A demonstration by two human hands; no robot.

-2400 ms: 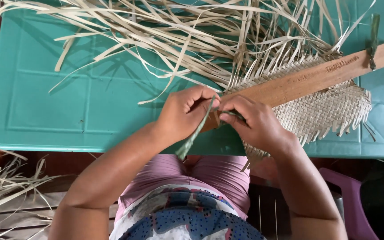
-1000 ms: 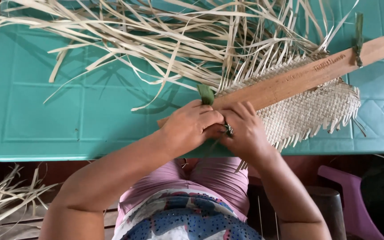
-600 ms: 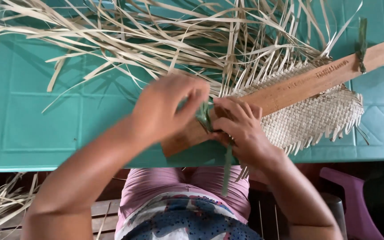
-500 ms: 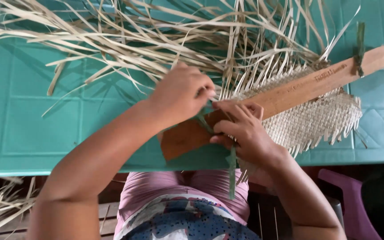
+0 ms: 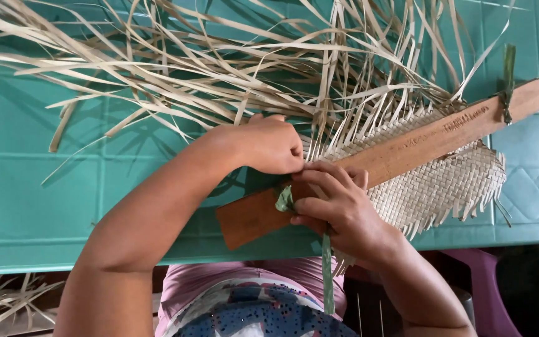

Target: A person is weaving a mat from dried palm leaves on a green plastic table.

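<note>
Left hand (image 5: 272, 145) shifted up to the pale strips (image 5: 219, 75), clenched on them, green strip (image 5: 285, 198) pinched by right hand (image 5: 338, 209) against wooden bar (image 5: 407, 146), woven mat (image 5: 444, 187) on desk (image 5: 45, 206)

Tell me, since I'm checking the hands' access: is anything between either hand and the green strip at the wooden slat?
Nothing visible. The right hand already pinches the green strip against the wooden slat; the left hand rests just above it, touching the woven mat's loose strands.

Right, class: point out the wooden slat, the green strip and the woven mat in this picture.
wooden slat (image 5: 425, 140), head view, bare middle of its top face.
green strip (image 5: 327, 274), head view, on the tail hanging below the right hand.
woven mat (image 5: 438, 187), head view, woven patch below the slat.
</note>
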